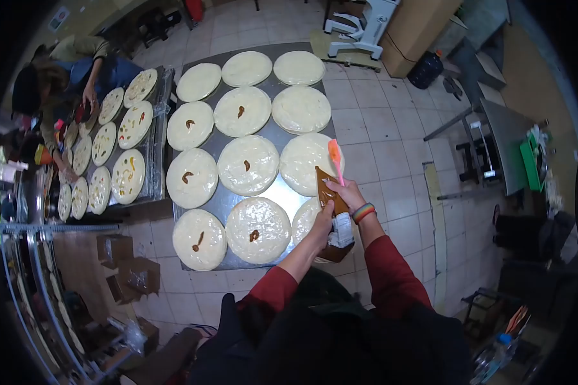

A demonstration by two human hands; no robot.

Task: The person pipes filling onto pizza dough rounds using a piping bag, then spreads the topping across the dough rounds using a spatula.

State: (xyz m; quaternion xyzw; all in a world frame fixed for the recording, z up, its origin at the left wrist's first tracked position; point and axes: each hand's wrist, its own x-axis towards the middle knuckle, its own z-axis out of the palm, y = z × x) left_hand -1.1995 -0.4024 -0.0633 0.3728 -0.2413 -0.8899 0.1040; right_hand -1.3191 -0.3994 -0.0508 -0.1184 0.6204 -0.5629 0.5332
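- Left grip (323, 226): clenched on the lower part of a bag (326, 187) of brown filling, with the thumb along the bag's side.
- Right grip (348, 194): grasping the upper part of the same bag together with the handle of a spatula (334, 151). A striped wristband (364, 213) encircles this wrist.
- Spatula: pink handle, orange blade. The blade points away from the wearer and stands above the right-hand disc of the third row, counted from the far edge.
- Bag: located over the near right corner of the metal table (284, 194), tilted, its narrow corner directed away from the wearer. A white label (342, 228) shows on its lower part.
- Pale discs (258, 230): arranged on the table in four rows of three. The near right disc is partly hidden by the bag and left grip.
- Brown dabs (254, 235): located near the middle of the left and centre discs in the three nearest rows.
- Second table (159, 147): positioned to the left. It carries topped discs (128, 176) with coloured pieces on their surfaces.
- Co-worker (78, 67): leaning over the second table, both arms extended toward its discs.
- Cardboard boxes (139, 276): on the tiled floor, left of the near left table corner.
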